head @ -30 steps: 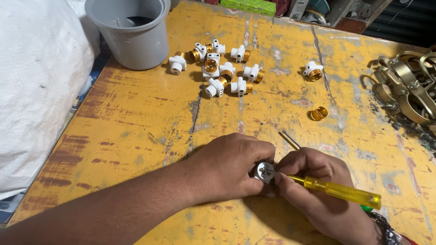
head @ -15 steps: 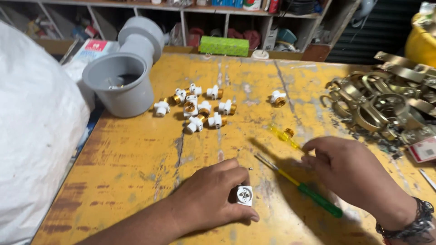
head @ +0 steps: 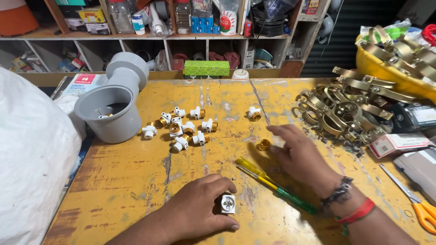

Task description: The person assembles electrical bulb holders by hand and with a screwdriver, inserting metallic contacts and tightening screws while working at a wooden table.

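My left hand (head: pixel 200 211) rests on the yellow table (head: pixel 136 181) near its front edge, gripping a small white lamp-holder part (head: pixel 228 203) with metal contacts on its face. My right hand (head: pixel 302 156) hovers open over the table, fingers spread, its fingertips close to a brass ring (head: pixel 264 144). A yellow and green screwdriver (head: pixel 274 184) lies flat on the table between my two hands, with a thin metal rod beside it. Several white and brass lamp holders (head: pixel 184 128) lie in a cluster farther back, and one more (head: pixel 254 113) sits apart to their right.
A grey pipe fitting (head: pixel 111 106) stands at the back left beside a big white sack (head: pixel 32 159). A heap of brass clamps (head: pixel 345 109) fills the right side. Orange-handled scissors (head: pixel 415 202) and small boxes (head: pixel 397 144) lie at the right edge. Shelves of goods stand behind the table.
My right hand has let go of the screwdriver, which now lies on the table, and moved away toward the brass ring. My left hand still holds the white part. The camera has tilted up.
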